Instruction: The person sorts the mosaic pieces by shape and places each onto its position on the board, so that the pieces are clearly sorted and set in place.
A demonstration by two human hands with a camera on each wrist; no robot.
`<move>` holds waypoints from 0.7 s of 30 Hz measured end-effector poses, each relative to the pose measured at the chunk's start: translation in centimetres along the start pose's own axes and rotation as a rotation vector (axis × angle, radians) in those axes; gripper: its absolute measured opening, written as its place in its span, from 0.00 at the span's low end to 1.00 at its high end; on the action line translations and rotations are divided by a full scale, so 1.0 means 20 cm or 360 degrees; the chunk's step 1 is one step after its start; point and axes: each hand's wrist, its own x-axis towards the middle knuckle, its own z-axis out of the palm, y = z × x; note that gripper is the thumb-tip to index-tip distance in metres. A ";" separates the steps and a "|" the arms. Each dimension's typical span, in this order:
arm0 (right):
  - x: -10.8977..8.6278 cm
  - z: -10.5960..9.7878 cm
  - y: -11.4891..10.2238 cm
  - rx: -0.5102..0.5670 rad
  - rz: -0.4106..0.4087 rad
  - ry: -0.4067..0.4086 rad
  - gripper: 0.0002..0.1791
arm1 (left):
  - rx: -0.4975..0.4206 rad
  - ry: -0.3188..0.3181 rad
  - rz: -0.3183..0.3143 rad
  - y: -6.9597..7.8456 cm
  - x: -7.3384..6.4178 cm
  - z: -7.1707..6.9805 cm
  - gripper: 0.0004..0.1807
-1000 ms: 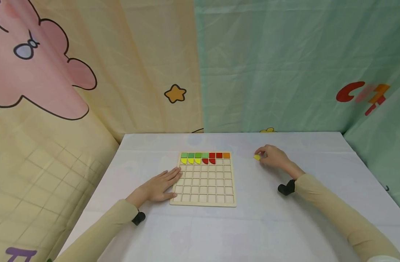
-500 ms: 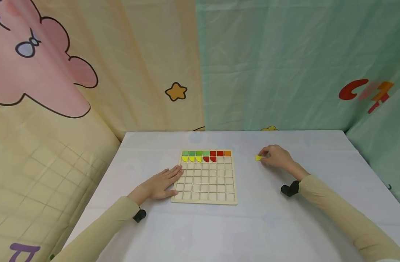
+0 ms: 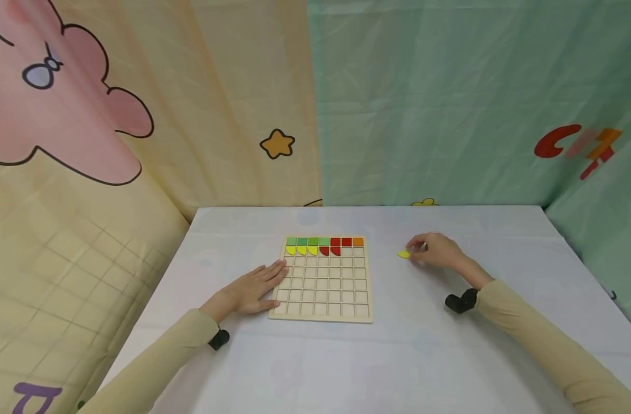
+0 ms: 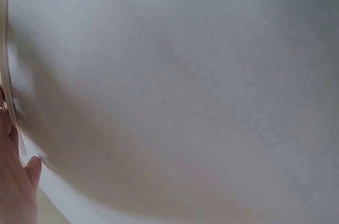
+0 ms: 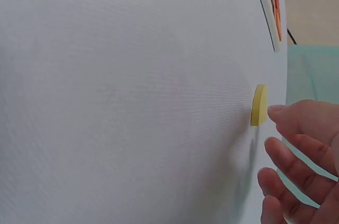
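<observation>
A square wooden grid board (image 3: 328, 290) lies on the table with small coloured pieces in its two far rows. My left hand (image 3: 250, 289) lies flat over the board's left edge, fingers spread; only part of that hand (image 4: 17, 181) shows in the left wrist view. To the right of the board, my right hand (image 3: 434, 252) pinches a yellow quarter-circle piece (image 3: 403, 253) at its fingertips. In the right wrist view the thumb tip meets the yellow piece (image 5: 259, 105), close over the cloth, and the other fingers are loosely bent.
The far row holds green squares (image 3: 313, 241), red squares (image 3: 341, 241) and an orange square (image 3: 358, 242). Below them are yellow quarter-circles (image 3: 302, 250) and red ones (image 3: 330, 251). A white cloth (image 3: 346, 368) covers the table; printed curtains (image 3: 429, 103) hang behind.
The yellow piece has turned in my right fingertips and come slightly nearer the board's side. My left hand has stayed on the board. The head view has shifted a little.
</observation>
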 end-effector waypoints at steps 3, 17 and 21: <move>0.01 0.00 0.01 0.0016 -0.0050 -0.0031 0.18 | 0.0013 -0.0009 -0.0002 0.00 0.00 0.00 0.45; 0.01 0.01 0.01 -0.0048 -0.0142 -0.0086 0.16 | 0.0029 0.0015 -0.0008 0.00 0.00 0.01 0.45; 0.00 0.01 0.01 -0.0069 -0.0121 -0.0065 0.16 | 0.0036 -0.0006 -0.0024 0.00 0.00 0.00 0.45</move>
